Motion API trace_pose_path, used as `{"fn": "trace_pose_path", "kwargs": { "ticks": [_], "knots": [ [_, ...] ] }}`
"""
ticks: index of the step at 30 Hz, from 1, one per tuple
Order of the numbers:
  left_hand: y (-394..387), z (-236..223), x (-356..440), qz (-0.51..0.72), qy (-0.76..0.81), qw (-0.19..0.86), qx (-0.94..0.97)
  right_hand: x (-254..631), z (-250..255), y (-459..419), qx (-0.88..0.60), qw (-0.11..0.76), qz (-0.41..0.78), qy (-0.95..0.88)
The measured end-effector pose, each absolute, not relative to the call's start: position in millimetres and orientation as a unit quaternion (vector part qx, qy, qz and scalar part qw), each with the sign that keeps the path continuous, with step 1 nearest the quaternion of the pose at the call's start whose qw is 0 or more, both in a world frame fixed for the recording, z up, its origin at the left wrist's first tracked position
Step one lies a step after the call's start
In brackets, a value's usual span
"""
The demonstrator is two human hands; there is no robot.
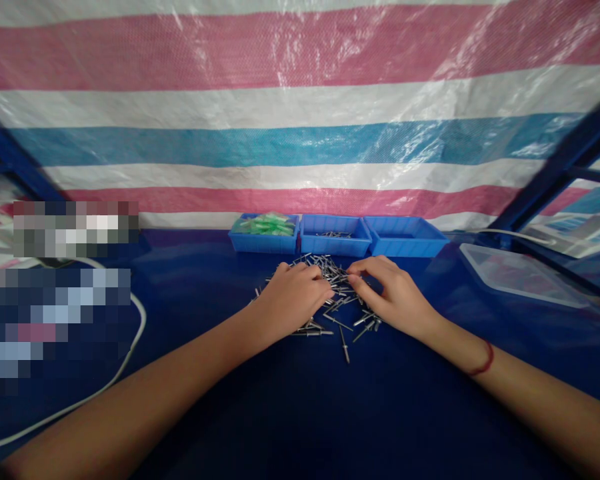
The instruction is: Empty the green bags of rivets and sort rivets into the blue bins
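Note:
A loose pile of silvery blind rivets lies on the dark blue table in front of the bins. My left hand rests over the left side of the pile, its fingers curled and closed; whatever they hold is hidden from view. At the pile's right side, my right hand has thumb and index finger brought together in a pinch. A thin rivet appears at those fingertips, though the contact is small and partly covered. Several single rivets, one of them a stray rivet, lie nearer to me.
Behind the pile stand three blue bins: a left bin with green-tinted plastic packets, a middle bin with some rivets, and a right bin. A translucent plastic lid lies at right. A white cable curves along the left.

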State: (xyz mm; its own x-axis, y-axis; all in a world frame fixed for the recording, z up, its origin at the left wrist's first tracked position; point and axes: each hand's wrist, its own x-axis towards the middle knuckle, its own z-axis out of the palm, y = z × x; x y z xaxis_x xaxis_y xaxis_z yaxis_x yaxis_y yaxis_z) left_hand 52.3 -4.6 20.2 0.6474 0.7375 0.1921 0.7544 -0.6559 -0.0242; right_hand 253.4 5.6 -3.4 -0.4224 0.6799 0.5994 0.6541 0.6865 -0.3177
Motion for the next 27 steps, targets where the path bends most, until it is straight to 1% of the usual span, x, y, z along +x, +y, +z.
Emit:
{"fn": "trace_pose_path", "kwargs": {
  "ticks": [7,16,20,27],
  "knots": [
    [-3.1,29.7,50.1,-0.046,-0.398,0.03,-0.916,252.1,-0.9,4.7,-0.397,0.358,0.024,-0.845],
    [-4.4,22.4,49.8,-0.099,-0.392,0.008,-0.915,251.6,-2.2,4.8,-0.396,0.357,0.027,-0.846],
    [-6.2,22.0,50.2,-0.102,-0.396,-0.006,-0.912,251.5,-2.3,5.1,-0.394,0.356,0.025,-0.847],
    [-7.3,26.1,52.1,-0.116,-0.412,-0.065,-0.901,252.3,-2.4,4.1,-0.395,0.357,0.029,-0.846]
  ]
}}
